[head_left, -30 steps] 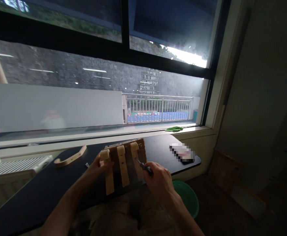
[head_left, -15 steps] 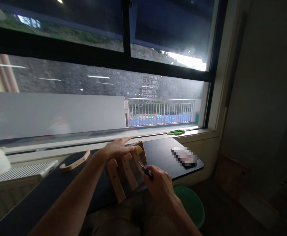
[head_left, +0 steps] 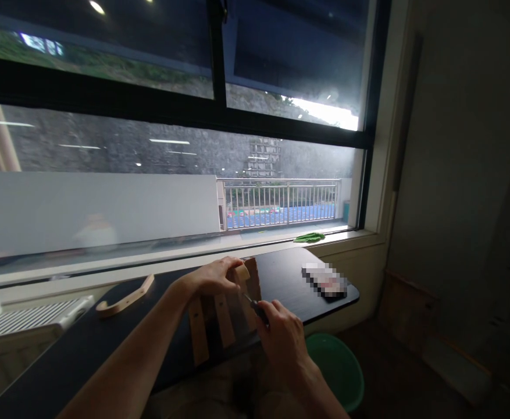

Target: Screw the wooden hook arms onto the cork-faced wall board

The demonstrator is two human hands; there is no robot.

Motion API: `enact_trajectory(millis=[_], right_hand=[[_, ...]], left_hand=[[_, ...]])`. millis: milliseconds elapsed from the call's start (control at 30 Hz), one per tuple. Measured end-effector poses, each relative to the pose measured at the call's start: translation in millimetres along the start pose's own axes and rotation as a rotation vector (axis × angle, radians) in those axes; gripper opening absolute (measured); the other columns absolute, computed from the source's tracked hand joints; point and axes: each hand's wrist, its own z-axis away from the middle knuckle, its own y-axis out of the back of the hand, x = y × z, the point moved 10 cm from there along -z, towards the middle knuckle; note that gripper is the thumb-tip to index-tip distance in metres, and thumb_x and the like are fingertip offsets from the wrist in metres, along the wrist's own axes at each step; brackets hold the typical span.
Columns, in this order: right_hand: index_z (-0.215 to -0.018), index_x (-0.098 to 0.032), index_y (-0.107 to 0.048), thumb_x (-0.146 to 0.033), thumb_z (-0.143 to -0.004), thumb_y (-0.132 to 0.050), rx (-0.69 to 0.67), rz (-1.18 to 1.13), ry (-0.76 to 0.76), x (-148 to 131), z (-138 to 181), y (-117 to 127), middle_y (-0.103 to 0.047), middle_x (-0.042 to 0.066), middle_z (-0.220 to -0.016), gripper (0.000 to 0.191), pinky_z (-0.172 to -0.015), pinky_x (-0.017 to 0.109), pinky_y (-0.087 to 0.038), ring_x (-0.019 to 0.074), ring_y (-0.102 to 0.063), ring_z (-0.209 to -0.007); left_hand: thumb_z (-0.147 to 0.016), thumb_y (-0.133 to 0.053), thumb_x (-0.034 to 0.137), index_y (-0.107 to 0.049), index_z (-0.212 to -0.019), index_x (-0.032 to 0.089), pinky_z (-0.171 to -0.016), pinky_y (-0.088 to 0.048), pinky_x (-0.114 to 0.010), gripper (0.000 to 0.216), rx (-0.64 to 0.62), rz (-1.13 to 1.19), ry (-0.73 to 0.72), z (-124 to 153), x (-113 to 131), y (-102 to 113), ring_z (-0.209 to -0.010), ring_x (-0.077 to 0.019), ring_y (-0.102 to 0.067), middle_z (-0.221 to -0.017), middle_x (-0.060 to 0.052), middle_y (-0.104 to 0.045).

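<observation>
My right hand (head_left: pixel 283 334) is wrapped round the dark handle of a screwdriver (head_left: pixel 259 311), its shaft slanting up and left to a curved wooden piece (head_left: pixel 242 272). My left hand (head_left: pixel 215 275) is closed at the top of that piece, fingers bent over its rounded end and thumb by the screwdriver's tip. Whether the tip sits in a screw is too small to tell. Two more wooden pieces, a left one (head_left: pixel 199 337) and a middle one (head_left: pixel 224 323), stand alongside, their upper ends hidden behind my left hand. A brown board (head_left: pixel 253 279) backs them.
A loose curved wooden piece (head_left: pixel 126 301) lies left on the dark table (head_left: pixel 281 265). A blurred-out flat object (head_left: pixel 324 280) lies at the right end. Below is a green basin (head_left: pixel 335 372); a green cloth (head_left: pixel 309 238) rests on the sill. A radiator (head_left: pixel 36 326) stands at left.
My left hand has gone from lying flat over the wooden pieces to bent fingers on the right one, its thumb lowered toward the screwdriver tip. The camera view has turned slightly.
</observation>
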Motion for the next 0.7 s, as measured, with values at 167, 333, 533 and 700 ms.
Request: enact_trajectory(millis=[167,333,533,700], right_hand=[[-0.105,-0.024,-0.065,-0.025,-0.093,-0.045,0.013,-0.006,-0.024,6.7,-3.8,1.4,-0.070,0.002,-0.089,0.023,-0.069,0.025,-0.039,0.0172,-0.066,-0.082],[-0.109,-0.025,-0.063,-0.023,-0.092,-0.046,0.021,-0.042,-0.019,2.1,0.0,8.1,-0.070,0.003,-0.094,0.024,-0.069,0.023,-0.040,0.0163,-0.067,-0.083],[-0.101,-0.025,-0.060,-0.027,-0.089,-0.051,0.048,-0.094,-0.034,3.3,-0.6,2.0,-0.071,-0.002,-0.088,0.015,-0.062,0.023,-0.039,0.0142,-0.066,-0.070],[-0.099,-0.024,-0.062,-0.029,-0.089,-0.051,0.072,-0.117,-0.030,7.1,-3.1,-2.5,-0.072,0.000,-0.089,0.015,-0.064,0.024,-0.040,0.0145,-0.065,-0.069]], left_hand=[[-0.062,-0.063,0.028,-0.064,-0.114,0.016,-0.081,-0.047,-0.029,0.053,0.011,-0.036,0.003,-3.6,-4.1,0.3,-0.095,-0.0263,-0.063,-0.109,-0.007,-0.068],[-0.062,-0.064,0.031,-0.066,-0.109,0.019,-0.079,-0.048,-0.030,0.049,0.020,-0.073,0.014,-6.1,-5.6,0.2,-0.093,-0.0271,-0.063,-0.106,-0.006,-0.068],[-0.058,-0.073,0.042,-0.064,-0.114,0.020,-0.077,-0.048,-0.029,0.061,0.039,-0.076,0.054,-1.6,-6.5,2.5,-0.099,-0.0296,-0.062,-0.111,-0.008,-0.067],[-0.069,-0.060,0.064,-0.065,-0.112,0.020,-0.086,-0.045,-0.032,0.062,0.057,-0.090,0.070,-4.0,-9.8,5.0,-0.102,-0.0298,-0.060,-0.114,-0.010,-0.065]])
